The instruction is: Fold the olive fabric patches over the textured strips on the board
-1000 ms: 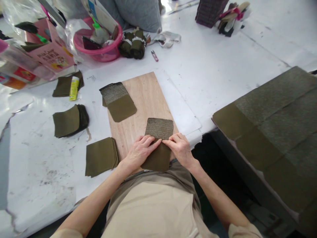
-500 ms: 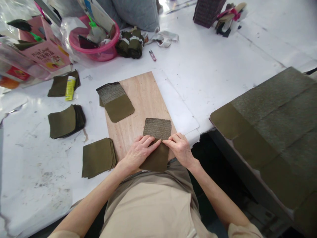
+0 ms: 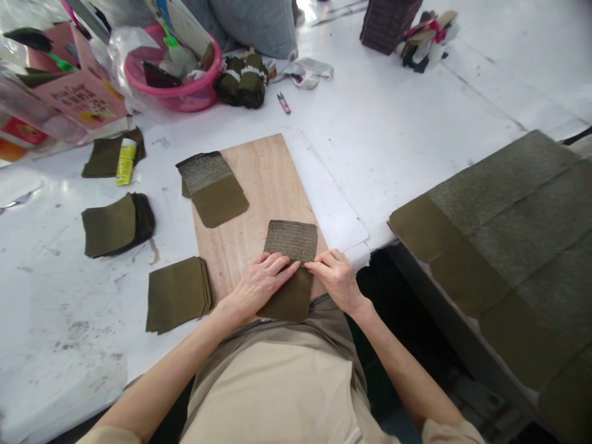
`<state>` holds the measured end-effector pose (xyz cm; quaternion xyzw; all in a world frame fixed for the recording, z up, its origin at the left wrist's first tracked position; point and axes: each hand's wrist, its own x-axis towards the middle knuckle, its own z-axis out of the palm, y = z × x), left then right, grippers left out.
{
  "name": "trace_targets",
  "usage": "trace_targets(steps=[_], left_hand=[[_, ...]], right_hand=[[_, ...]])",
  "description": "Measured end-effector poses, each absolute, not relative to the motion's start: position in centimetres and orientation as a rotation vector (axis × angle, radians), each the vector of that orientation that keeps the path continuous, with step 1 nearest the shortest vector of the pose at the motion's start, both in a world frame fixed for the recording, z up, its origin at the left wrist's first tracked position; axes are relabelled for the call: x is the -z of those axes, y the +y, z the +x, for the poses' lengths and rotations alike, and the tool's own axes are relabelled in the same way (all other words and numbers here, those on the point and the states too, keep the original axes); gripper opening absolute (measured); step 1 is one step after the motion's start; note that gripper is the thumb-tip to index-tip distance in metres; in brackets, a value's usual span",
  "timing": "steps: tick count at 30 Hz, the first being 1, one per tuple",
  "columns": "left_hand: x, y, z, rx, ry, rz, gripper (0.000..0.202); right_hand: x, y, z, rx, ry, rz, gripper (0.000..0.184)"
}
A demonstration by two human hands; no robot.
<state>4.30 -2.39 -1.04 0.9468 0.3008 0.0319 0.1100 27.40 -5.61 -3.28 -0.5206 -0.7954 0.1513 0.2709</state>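
Note:
An olive fabric piece [image 3: 287, 299] with a speckled grey band across its top lies on the front of a wooden board [image 3: 263, 166]. My left hand [image 3: 264, 277] rests flat on it from the left, fingers stretched along the line where the band meets the plain part. From the right, my right hand [image 3: 333, 275] pinches the piece's edge at that same line, thumb and fingertips closed. The two hands' fingertips almost meet. On the board's upper left lie similar two-tone pieces [image 3: 217, 200], stacked and slightly fanned.
Left of the board are olive fabric stacks [image 3: 176, 296], [image 3: 110, 228], and a yellow tube [image 3: 126, 161] lying on more fabric. Behind stand a pink basket [image 3: 185, 92] and a pink box [image 3: 83, 92]. Small thread snips [image 3: 283, 103] lie nearby. Overlapping two-tone pieces [image 3: 509, 216] cover a surface at right.
The view has shifted slightly, so most things sit a little further left. Both hands stay at the same line on the fabric piece, with hardly any movement.

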Motion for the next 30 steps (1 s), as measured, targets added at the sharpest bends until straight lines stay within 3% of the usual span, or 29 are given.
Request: trace_targets(steps=[30], left_hand=[[-0.1,-2.5,5.6,0.166,0.914,2.953,0.047]], right_hand=[[3.0,-7.3,28.5,-0.298,-2.234,-1.472,0.029]])
